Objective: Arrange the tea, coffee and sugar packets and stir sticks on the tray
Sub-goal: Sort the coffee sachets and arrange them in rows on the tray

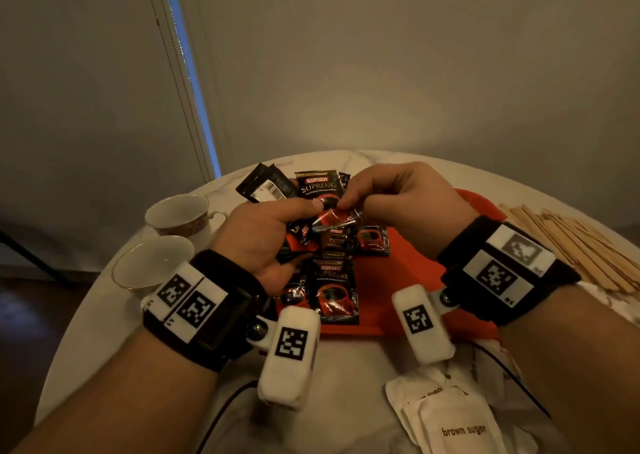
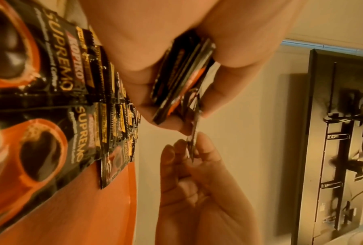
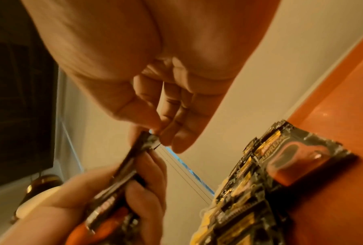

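Above the orange tray (image 1: 408, 301), the left hand (image 1: 263, 238) grips a stack of "KOPIKO SUPREMO" coffee packets (image 1: 313, 230); right-hand fingers (image 1: 349, 199) pinch its top packet. "brown sugar" packets (image 1: 457, 422) lie nearer, on the worktop (image 1: 104, 322).

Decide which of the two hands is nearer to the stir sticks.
Right. The right hand is over the tray, which lies next to the stir sticks at the table's right edge. The left hand is further left, nearer the cups.
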Demonstrator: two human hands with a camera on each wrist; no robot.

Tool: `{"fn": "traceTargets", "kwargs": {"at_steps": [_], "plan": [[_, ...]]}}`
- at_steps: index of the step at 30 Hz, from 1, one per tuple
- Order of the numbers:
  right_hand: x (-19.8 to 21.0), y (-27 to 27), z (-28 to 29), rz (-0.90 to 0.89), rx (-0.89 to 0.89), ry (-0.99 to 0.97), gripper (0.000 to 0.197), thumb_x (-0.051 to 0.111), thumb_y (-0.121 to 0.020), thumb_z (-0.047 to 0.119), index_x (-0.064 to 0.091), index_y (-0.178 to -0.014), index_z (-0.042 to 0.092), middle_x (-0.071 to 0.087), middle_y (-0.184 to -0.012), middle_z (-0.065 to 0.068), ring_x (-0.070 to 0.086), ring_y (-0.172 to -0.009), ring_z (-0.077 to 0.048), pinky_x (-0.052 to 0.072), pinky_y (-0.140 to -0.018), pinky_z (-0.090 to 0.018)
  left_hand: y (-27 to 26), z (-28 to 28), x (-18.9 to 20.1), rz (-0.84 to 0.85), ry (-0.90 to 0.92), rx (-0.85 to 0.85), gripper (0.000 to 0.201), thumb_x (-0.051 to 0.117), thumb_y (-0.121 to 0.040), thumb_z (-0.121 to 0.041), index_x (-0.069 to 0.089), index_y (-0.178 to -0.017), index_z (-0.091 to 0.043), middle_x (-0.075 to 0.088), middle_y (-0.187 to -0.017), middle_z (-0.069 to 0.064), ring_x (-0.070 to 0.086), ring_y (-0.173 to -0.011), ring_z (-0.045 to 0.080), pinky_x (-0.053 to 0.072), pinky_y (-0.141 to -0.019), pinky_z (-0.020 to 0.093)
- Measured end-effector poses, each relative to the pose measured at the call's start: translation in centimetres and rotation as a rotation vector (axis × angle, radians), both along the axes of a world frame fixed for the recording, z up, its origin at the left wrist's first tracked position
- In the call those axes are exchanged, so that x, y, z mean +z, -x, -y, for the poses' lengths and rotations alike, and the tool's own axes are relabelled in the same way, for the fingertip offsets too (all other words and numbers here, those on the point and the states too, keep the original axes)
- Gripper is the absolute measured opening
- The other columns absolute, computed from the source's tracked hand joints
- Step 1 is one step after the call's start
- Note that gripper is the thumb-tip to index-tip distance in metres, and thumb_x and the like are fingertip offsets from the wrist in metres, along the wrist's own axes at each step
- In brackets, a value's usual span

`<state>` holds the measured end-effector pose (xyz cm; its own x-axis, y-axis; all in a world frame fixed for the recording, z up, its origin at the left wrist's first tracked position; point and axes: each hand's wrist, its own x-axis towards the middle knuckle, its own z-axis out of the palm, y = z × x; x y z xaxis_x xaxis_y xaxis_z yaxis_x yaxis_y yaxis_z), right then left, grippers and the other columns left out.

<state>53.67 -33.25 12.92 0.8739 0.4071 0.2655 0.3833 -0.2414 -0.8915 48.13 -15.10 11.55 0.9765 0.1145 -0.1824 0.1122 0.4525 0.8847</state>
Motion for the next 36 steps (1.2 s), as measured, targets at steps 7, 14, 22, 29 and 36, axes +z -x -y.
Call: {"fn": "traceTargets", "kwargs": {"at_steps": [7, 14, 22, 29, 36], "plan": [[-0.6, -0.7, 0.0, -0.258, 0.015, -0.196, 0.028, 0.066, -0.084, -0.016, 0.060, -0.096, 0.009, 0.065, -0.078, -0.008, 0.065, -0.068, -0.025, 0.051, -0.055, -0.033, 0.2, 0.6, -0.4, 0.049, -0.170, 0.016, 0.019, 0.075, -0.084, 0.001, 0.075, -0.103, -0.003, 0.078, -0.094, 0.018, 0.077, -0.084, 0.035, 0.063, -0.079, 0.050], [-2.4, -3.2, 2.6, -0.570, -0.342, -0.211, 0.026, 0.068, -0.081, -0.004, 0.066, -0.105, 0.008, 0.071, -0.082, -0.009, 0.065, -0.059, -0.018, 0.049, -0.056, -0.031, -0.3, -0.1, 0.1, 0.012, -0.050, 0.072, 0.014, 0.063, -0.097, -0.018, 0.068, -0.088, -0.009, 0.077, -0.087, 0.016, 0.069, -0.085, 0.031, 0.052, -0.066, 0.036], [-3.6, -3.8, 3.2, -0.715, -0.405, -0.032, 0.006, 0.069, -0.087, -0.003, 0.066, -0.091, 0.001, 0.066, -0.080, -0.013, 0.063, -0.066, -0.022, 0.052, -0.057, -0.031, -0.3, -0.3, 0.1, -0.002, -0.045, 0.071, 0.010, 0.058, -0.097, -0.015, 0.065, -0.092, -0.010, 0.077, -0.089, 0.014, 0.071, -0.081, 0.029, 0.052, -0.065, 0.036], [-3.5, -3.4, 3.1, -0.640, -0.378, 0.058, 0.010, 0.074, -0.087, 0.000, 0.071, -0.096, 0.001, 0.070, -0.083, -0.012, 0.065, -0.067, -0.019, 0.056, -0.060, -0.028, -0.3, -0.2, 0.1, -0.009, -0.056, 0.060, 0.008, 0.058, -0.097, -0.014, 0.064, -0.095, -0.009, 0.077, -0.090, 0.014, 0.073, -0.079, 0.029, 0.053, -0.063, 0.036], [-3.2, -3.1, 3.2, -0.646, -0.352, 0.037, 0.010, 0.076, -0.085, 0.002, 0.067, -0.088, 0.005, 0.068, -0.080, -0.010, 0.064, -0.070, -0.020, 0.057, -0.067, -0.031, -0.1, -0.3, 0.0, 0.002, -0.053, 0.040, 0.016, 0.055, -0.094, -0.008, 0.062, -0.108, -0.009, 0.077, -0.092, 0.013, 0.075, -0.077, 0.032, 0.056, -0.063, 0.037]]}}
